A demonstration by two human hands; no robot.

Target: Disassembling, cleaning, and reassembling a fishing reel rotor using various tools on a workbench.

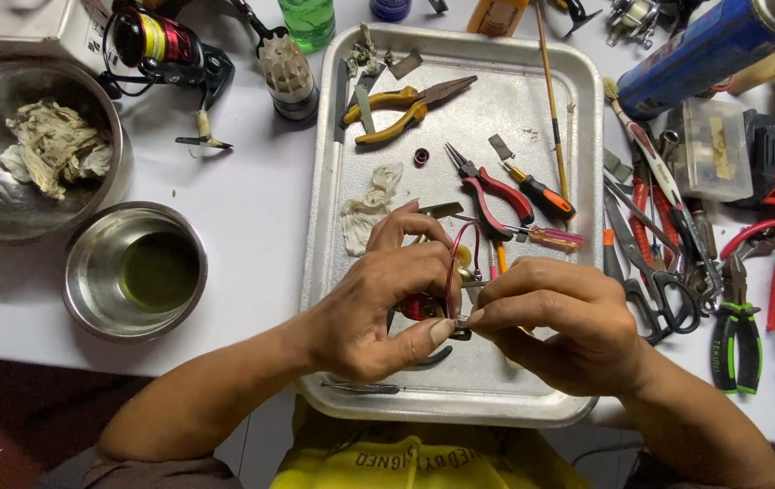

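My left hand (378,303) cradles a small red and gold reel part (446,294), its grip closed around it, low over the near end of the metal tray (333,181) on the bench. My right hand (555,321) meets it from the right, fingertips pinched shut on something tiny I cannot make out. The part's red wire loop (456,254) rises away from me, between both hands.

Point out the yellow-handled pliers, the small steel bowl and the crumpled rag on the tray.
yellow-handled pliers (394,110), head view, on a handle.
small steel bowl (88,272), head view, on its inner wall.
crumpled rag (367,210), head view, on its middle.
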